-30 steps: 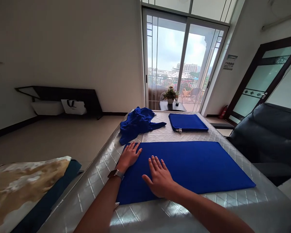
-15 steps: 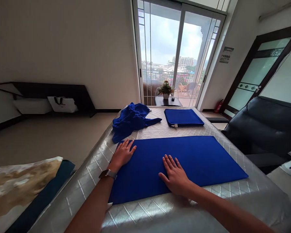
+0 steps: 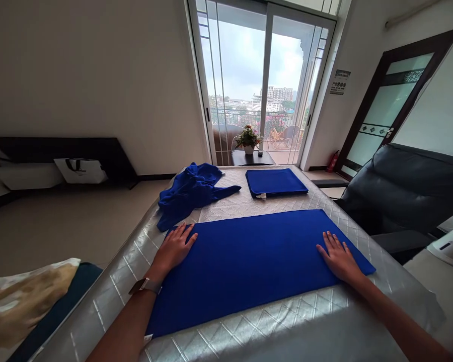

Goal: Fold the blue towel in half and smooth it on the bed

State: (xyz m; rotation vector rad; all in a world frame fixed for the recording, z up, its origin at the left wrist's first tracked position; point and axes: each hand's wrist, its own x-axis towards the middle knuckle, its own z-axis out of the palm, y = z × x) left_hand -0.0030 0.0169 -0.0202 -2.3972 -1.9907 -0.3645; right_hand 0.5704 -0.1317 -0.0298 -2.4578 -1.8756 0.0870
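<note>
My right hand [image 3: 340,259] has moved to the right end of the cloth [image 3: 249,256], left hand [image 3: 174,247] at its left, fingers open, leaving it flat between.

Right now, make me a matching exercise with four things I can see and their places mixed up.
Things
1. Left hand
2. Right hand
3. Plant
4. Extinguisher

Places
A. On the small table
B. On the flat cloth, at the end nearer the black chair
C. Beside the brown-framed door
D. On the flat cloth, at the corner near the crumpled cloth

Right pairs: 1-D, 2-B, 3-A, 4-C
</note>
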